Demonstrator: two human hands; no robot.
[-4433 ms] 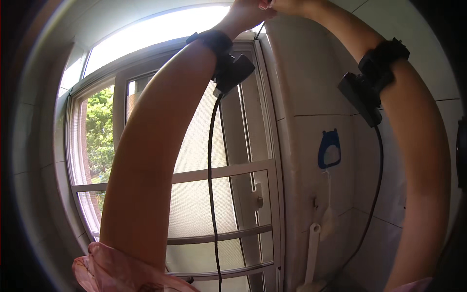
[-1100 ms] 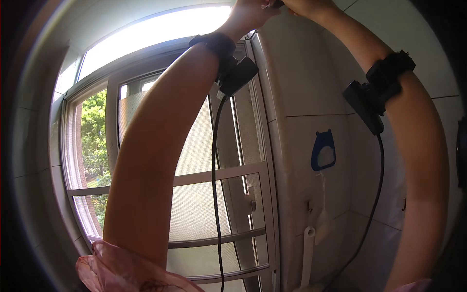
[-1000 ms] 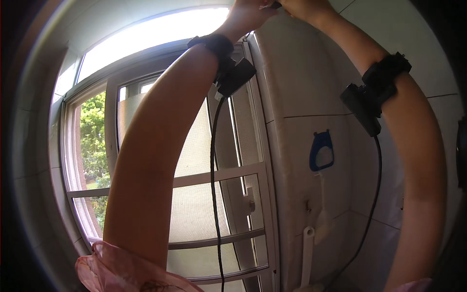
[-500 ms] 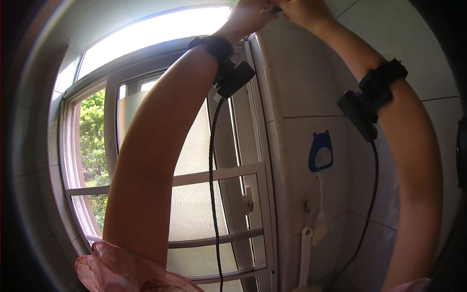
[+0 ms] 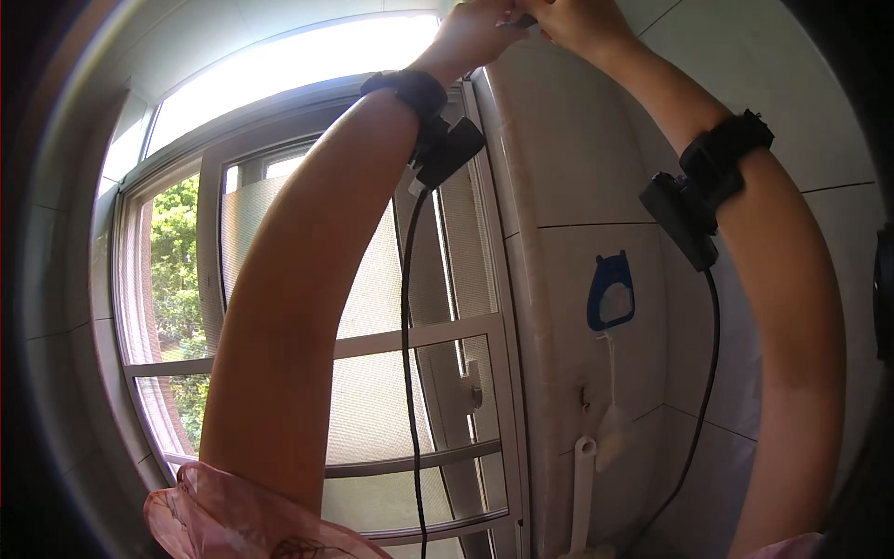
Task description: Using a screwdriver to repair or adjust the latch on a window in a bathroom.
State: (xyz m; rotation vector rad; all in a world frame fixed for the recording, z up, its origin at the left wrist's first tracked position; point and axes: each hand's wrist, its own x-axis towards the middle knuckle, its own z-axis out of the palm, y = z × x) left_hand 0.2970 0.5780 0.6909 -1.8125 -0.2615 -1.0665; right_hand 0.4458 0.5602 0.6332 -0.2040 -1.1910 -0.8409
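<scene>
Both bare hands meet overhead, partly cut by the upper edge of the view: the left hand [image 5: 470, 35] at 12 o'clock, the right hand [image 5: 582, 26] at 1 o'clock. Between them, just past 12 o'clock, is a small dark piece [image 5: 523, 21], too little of it in sight to say what it is. The left hand's fingers seem narrowed around it; whether the right hand's fingers grip it too or merely touch it, I cannot tell, as they are cropped. Lower down, the window [image 5: 212, 214] fills the 9 o'clock side, and a blue bear-shaped item [image 5: 610, 270] is on the tiled wall [image 5: 582, 140] at 3 o'clock. My reading is that the step in hand is close two-handed work on the dark piece; the next move calls for steady, raised arms and a firm left grip
</scene>
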